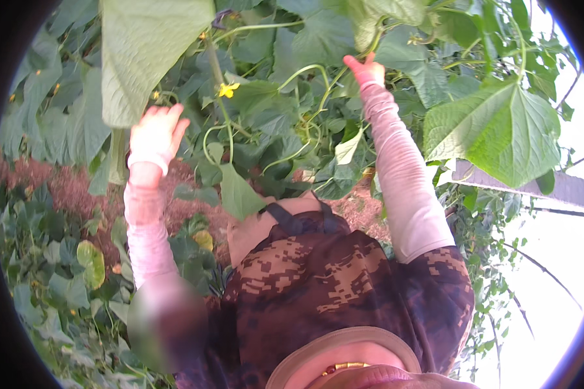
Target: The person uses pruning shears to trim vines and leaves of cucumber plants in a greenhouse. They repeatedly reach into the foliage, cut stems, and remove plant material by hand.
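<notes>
Cucumber vines (pixel 321 95) with large leaves and a yellow flower (pixel 228 90) hang before me. My left hand (pixel 156 133), pale and overexposed, is at the lower edge of a big pale leaf (pixel 148 58); its fingers are spread and nothing shows in its grasp. A long green fruit (pixel 118 155), partly behind that leaf, hangs just left of the wrist. Higher up on the right, my right hand (pixel 366 70) has thumb and fingers around a green vine stem (pixel 377 36), under a pale hanging leaf. Its fingertips are partly hidden by foliage.
Reddish-brown ground (pixel 68 187) lies below the vines, with more leafy plants (pixel 53 287) at the lower left. A broad leaf (pixel 496 131) hangs right of my right forearm, in front of a grey beam (pixel 520 187). Thin curved stems (pixel 540 267) stand against bright light at the right.
</notes>
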{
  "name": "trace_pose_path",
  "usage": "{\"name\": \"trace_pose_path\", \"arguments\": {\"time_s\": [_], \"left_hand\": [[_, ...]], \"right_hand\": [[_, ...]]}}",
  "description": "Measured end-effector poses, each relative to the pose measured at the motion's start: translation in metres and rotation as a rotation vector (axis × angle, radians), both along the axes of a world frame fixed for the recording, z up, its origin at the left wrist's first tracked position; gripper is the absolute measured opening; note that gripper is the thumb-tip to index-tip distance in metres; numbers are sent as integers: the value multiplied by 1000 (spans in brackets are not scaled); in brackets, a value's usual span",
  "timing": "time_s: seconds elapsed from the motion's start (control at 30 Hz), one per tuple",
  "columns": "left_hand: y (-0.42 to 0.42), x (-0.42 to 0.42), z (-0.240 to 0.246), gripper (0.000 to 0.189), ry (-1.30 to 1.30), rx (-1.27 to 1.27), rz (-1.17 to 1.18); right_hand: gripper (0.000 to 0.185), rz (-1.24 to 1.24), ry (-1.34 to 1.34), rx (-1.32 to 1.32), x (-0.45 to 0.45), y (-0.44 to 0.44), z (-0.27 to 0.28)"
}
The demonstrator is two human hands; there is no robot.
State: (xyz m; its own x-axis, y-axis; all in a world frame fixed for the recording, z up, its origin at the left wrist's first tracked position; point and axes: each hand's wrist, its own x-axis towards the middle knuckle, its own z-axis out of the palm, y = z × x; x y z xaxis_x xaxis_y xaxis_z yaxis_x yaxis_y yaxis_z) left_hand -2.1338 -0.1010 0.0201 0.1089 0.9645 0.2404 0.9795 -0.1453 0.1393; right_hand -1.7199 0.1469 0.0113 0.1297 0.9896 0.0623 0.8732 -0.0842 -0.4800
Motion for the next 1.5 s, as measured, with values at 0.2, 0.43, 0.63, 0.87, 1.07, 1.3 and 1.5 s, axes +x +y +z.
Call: {"name": "trace_pose_path", "arguments": {"time_s": [0.2,0.43,0.63,0.87,1.07,1.3,1.5], "left_hand": [[14,43,-9,25,-31,-2,-11],[71,176,-5,25,-373,28,-279],[108,272,-12,37,-304,-332,-465],[95,305,-59,31,-587,-378,-485],[132,331,-76,38,-377,117,-538],[124,320,-114,43,-935,-822,-432],[112,305,-95,37,-808,131,-155]], "right_hand": [[78,12,-333,-74,18,-21,8],[55,143,-371,10,55,-59,9],[39,249,59,-74,108,-104,24],[33,231,325,-186,148,-145,46],[33,278,508,-285,149,-156,49],[34,381,243,-151,131,-152,46],[33,356,169,-59,115,-152,39]]}}
